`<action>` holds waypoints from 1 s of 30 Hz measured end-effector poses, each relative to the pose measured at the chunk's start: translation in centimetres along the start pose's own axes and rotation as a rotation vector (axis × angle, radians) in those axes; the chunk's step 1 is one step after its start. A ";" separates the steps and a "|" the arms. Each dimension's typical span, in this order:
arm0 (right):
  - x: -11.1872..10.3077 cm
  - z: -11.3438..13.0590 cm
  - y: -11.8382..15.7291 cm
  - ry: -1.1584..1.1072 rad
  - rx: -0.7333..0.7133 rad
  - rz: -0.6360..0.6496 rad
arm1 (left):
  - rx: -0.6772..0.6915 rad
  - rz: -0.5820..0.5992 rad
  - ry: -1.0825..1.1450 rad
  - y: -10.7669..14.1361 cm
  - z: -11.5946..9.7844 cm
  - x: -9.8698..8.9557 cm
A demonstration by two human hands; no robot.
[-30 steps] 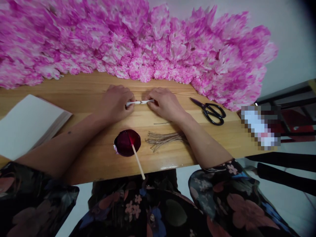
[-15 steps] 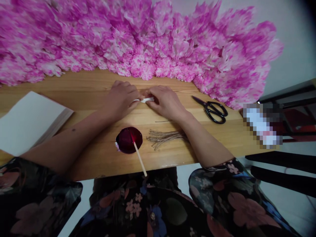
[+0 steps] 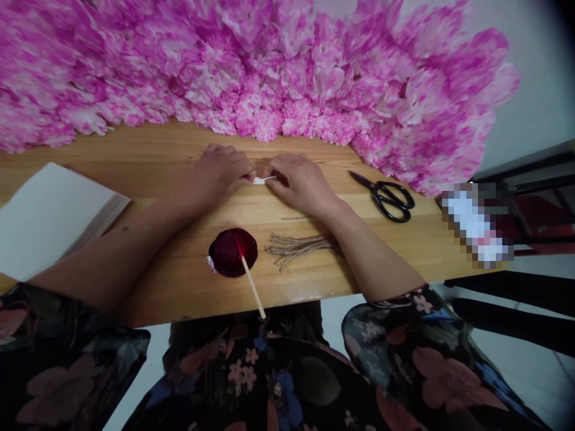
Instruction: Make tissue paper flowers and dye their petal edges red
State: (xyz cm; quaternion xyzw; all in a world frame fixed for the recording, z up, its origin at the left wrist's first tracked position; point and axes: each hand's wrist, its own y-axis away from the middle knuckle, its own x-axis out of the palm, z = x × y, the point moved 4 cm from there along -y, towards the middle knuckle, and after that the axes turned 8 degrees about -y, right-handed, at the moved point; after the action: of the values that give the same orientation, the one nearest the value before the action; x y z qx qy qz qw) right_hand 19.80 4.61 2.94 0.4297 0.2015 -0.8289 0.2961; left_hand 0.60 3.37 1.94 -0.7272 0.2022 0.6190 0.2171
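My left hand [image 3: 227, 170] and my right hand [image 3: 294, 179] meet over the middle of the table, fingers closed. Between them stretches a narrow folded strip of white paper [image 3: 259, 180], with one end pinched in each hand. Its ends are hidden by the fingers. Nearer to me stands a small bowl of dark red liquid [image 3: 224, 254], with a pale wooden stick [image 3: 254, 288] leaning out over its rim. To the right of the bowl lies a bundle of thin brown twine pieces [image 3: 296, 246], partly behind my right forearm. One loose strand lies above the bundle.
Black-handled scissors [image 3: 389, 197] lie to the right of my right hand. A stack of white paper sheets [image 3: 54, 215] is at the left. Pink and white flowers [image 3: 260, 78] bank the far edge of the wooden table [image 3: 171, 299]. A blurred-out object [image 3: 478, 224] sits at the right end.
The fingers have shifted slightly along the white strip, and my left hand has turned a little. The whole view has moved very slightly; the other things lie as before.
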 end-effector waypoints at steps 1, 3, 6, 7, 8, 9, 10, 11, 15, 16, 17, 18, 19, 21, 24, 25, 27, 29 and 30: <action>0.0 0.0 0.0 0.003 0.002 0.001 | 0.001 0.008 -0.014 0.0 0.1 0.1; -0.1 0.0 0.0 0.008 0.002 -0.003 | 0.001 -0.001 -0.031 0.1 0.4 0.2; -0.1 -0.2 0.0 0.010 -0.014 -0.017 | 0.027 -0.049 -0.036 0.5 0.7 0.1; 0.0 -0.2 0.0 0.011 -0.023 -0.022 | 0.043 -0.065 -0.042 0.6 0.6 0.0; 0.0 -0.3 -0.1 0.014 -0.031 -0.027 | 0.059 -0.080 -0.054 0.7 0.5 0.0; 0.1 -0.4 -0.1 0.018 -0.038 -0.031 | 0.076 -0.089 -0.072 0.8 0.4 -0.1; 0.1 -0.4 -0.1 0.024 -0.043 -0.035 | 0.086 -0.098 -0.094 0.8 0.2 -0.2; 0.2 -0.5 -0.1 0.029 -0.047 -0.037 | 0.087 -0.107 -0.114 0.8 0.1 -0.2; 0.3 -0.4 -0.1 0.043 -0.053 -0.041 | 0.041 -0.104 -0.141 0.6 -0.7 -0.6; 0.3 -0.4 -0.1 0.043 -0.052 -0.039 | 0.036 -0.097 -0.144 0.5 -0.9 -0.8; 0.3 -0.4 -0.1 0.042 -0.049 -0.036 | 0.032 -0.092 -0.153 0.5 -1.2 -0.9; 0.2 -0.3 -0.2 0.042 -0.045 -0.033 | 0.023 -0.095 -0.169 0.5 -1.4 -1.0; 0.2 -0.3 -0.2 0.044 -0.042 -0.030 | 0.013 -0.098 -0.187 0.5 -1.5 -1.1; 0.1 -0.2 -0.2 0.046 -0.036 -0.024 | -0.003 -0.096 -0.205 0.4 -1.5 -1.1; 0.1 -0.1 -0.2 0.034 -0.028 -0.024 | -0.019 -0.092 -0.142 0.3 -0.8 -0.6; 0.1 -0.1 -0.2 0.024 -0.027 -0.025 | -0.026 -0.095 -0.102 0.3 -0.4 -0.4; 0.1 -0.1 -0.2 0.003 -0.028 -0.023 | -0.022 -0.097 -0.029 0.3 0.2 -0.1; 0.2 -0.1 -0.2 -0.017 -0.033 -0.019 | 0.005 -0.092 0.005 0.5 0.5 0.0; 0.2 -0.2 -0.2 -0.026 -0.035 -0.018 | 0.016 -0.089 0.003 0.6 0.5 0.0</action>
State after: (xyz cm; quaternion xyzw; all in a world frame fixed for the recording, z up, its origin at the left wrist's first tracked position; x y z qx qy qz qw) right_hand 19.65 4.83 2.71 0.4117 0.2160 -0.8335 0.2984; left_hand -0.13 3.19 1.83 -0.7346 0.1748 0.6060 0.2501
